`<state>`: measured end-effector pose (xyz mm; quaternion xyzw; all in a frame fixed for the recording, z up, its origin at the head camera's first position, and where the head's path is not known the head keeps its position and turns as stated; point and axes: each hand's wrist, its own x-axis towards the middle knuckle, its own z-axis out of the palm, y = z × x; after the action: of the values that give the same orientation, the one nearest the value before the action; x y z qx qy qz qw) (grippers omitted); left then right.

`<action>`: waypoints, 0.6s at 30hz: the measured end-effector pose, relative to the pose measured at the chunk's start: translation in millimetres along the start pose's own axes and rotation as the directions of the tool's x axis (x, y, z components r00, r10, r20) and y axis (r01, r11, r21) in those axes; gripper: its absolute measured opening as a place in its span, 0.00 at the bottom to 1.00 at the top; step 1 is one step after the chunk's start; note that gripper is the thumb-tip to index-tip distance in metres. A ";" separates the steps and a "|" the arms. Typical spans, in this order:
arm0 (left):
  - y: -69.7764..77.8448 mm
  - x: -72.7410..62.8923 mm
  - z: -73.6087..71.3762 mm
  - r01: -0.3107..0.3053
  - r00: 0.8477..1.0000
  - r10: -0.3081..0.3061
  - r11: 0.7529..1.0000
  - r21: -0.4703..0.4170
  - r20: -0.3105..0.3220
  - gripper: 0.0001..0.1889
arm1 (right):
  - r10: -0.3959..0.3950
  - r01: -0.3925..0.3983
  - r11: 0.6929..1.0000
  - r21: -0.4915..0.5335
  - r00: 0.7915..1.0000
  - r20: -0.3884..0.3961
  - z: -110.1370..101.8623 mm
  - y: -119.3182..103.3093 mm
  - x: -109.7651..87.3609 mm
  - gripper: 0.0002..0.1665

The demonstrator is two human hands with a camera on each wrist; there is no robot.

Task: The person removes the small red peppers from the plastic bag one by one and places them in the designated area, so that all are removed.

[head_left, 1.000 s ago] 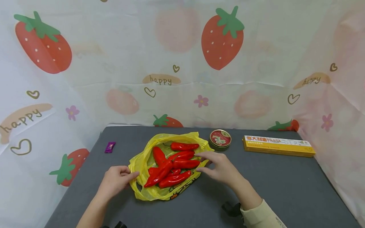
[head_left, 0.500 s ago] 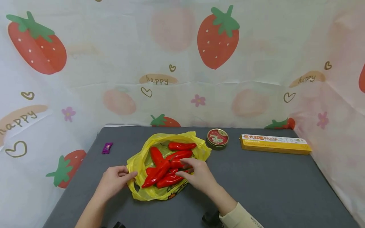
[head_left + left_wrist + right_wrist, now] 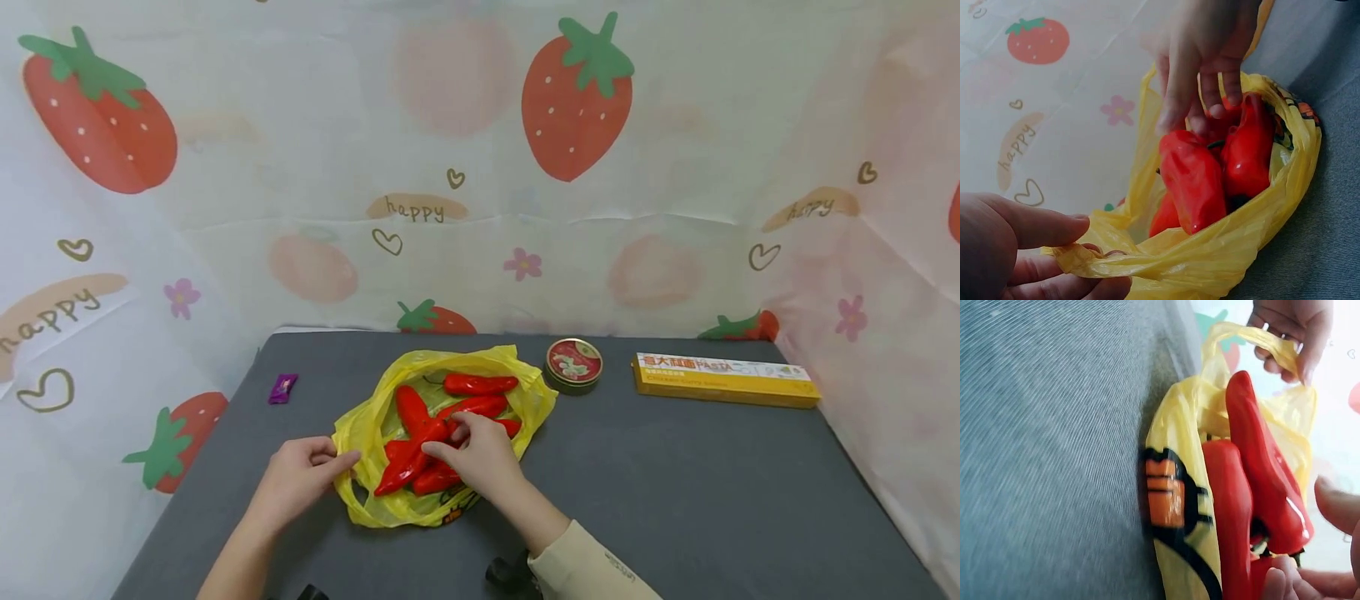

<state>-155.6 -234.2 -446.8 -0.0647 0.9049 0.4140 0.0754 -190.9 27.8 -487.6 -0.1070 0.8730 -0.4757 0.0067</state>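
The bag (image 3: 362, 427) lies mouth-up on the counter (image 3: 712, 500), just left of centre in the head view, with red peppers heaped inside. At its left edge the left hand (image 3: 302, 475) pinches the thin film between thumb and fingers. The right hand (image 3: 489, 460) reaches in from the lower right, thumb and fingers apart around the upper end of the top pepper (image 3: 408, 464); the right wrist view shows a gap between thumb and pepper, so nothing is gripped.

The skins look glossy, so a pinch on one end alone could slip. The peppers lie crossed, and lifting one might roll or drag another. If the left hand pulled hard, the film could tear; if it let go, the mouth might sag. A sliding bag could knock the tin (image 3: 573, 365) just beside its upper right corner.
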 end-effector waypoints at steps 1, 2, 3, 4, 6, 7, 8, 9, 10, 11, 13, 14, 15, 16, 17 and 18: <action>1.0 1.1 0.7 -0.006 1.000 0.006 1.000 0.009 -0.004 0.17 | 0.018 -0.018 1.000 -0.010 1.000 -0.005 1.4 -0.7 1.3 0.36; 2.3 2.2 1.2 -0.011 1.000 0.011 1.000 0.017 -0.008 0.17 | 0.033 -0.033 0.999 -0.022 0.999 -0.008 2.8 -1.3 2.4 0.38; 3.6 3.3 1.8 -0.016 1.000 0.016 1.000 0.026 -0.010 0.17 | 0.048 -0.049 0.998 -0.038 0.999 -0.009 4.3 -1.9 3.7 0.39; 4.4 3.6 1.5 -0.021 1.000 0.021 0.999 0.034 -0.015 0.17 | 0.055 -0.056 0.997 -0.047 0.998 -0.007 6.2 -3.6 4.9 0.40; 6.5 4.0 1.3 -0.026 1.000 0.027 0.999 0.045 -0.017 0.17 | 0.076 -0.075 0.995 -0.061 0.997 0.003 10.5 -5.7 7.4 0.43; 7.7 4.2 1.4 -0.029 0.999 0.030 0.998 0.052 -0.016 0.17 | 0.091 -0.090 0.994 -0.057 0.996 0.010 12.3 -6.9 8.4 0.44; 8.9 4.5 1.6 -0.033 0.999 0.034 0.998 0.057 -0.015 0.17 | 0.104 -0.103 0.994 -0.039 0.994 0.018 14.0 -7.5 9.3 0.43; 9.9 4.7 2.0 -0.036 0.999 0.037 0.998 0.059 -0.013 0.17 | 0.122 -0.121 0.993 -0.014 0.992 0.026 15.3 -8.1 9.9 0.43; 10.8 5.0 2.5 -0.038 0.999 0.039 0.997 0.062 -0.012 0.17 | 0.135 -0.135 0.991 0.016 0.990 0.032 16.4 -8.4 10.5 0.42; 11.5 5.2 3.0 -0.039 0.999 0.039 0.997 0.063 -0.011 0.16 | 0.153 -0.155 0.987 0.049 0.987 0.040 17.6 -8.7 11.1 0.41; 12.2 5.5 3.9 -0.041 0.999 0.042 0.997 0.065 -0.009 0.16 | 0.167 -0.171 0.979 0.109 0.985 0.039 18.5 -9.9 11.8 0.38; 12.2 5.7 4.3 -0.043 0.999 0.044 0.997 0.064 -0.009 0.16 | 0.168 -0.171 0.977 0.128 0.985 0.033 18.8 -10.3 12.2 0.37; 12.1 5.8 4.6 -0.043 0.999 0.044 0.997 0.064 -0.011 0.16 | 0.168 -0.170 0.976 0.136 0.985 0.025 18.8 -10.7 12.5 0.36; 12.0 5.9 4.7 -0.044 0.999 0.045 0.997 0.065 -0.013 0.16 | 0.163 -0.164 0.977 0.137 0.986 0.015 18.6 -11.1 12.8 0.34; 12.0 5.9 4.6 -0.045 0.999 0.046 0.997 0.065 -0.014 0.16 | 0.159 -0.158 0.978 0.138 0.987 0.003 18.1 -11.4 12.9 0.32; 11.9 6.1 4.4 -0.048 0.999 0.049 0.997 0.067 -0.015 0.16 | 0.154 -0.151 0.979 0.136 0.988 -0.009 17.1 -11.8 12.8 0.30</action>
<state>-163.4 -223.4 -442.0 -0.0438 0.9201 0.3847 0.0599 -199.3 4.9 -486.0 -0.0345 0.8445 -0.5329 0.0420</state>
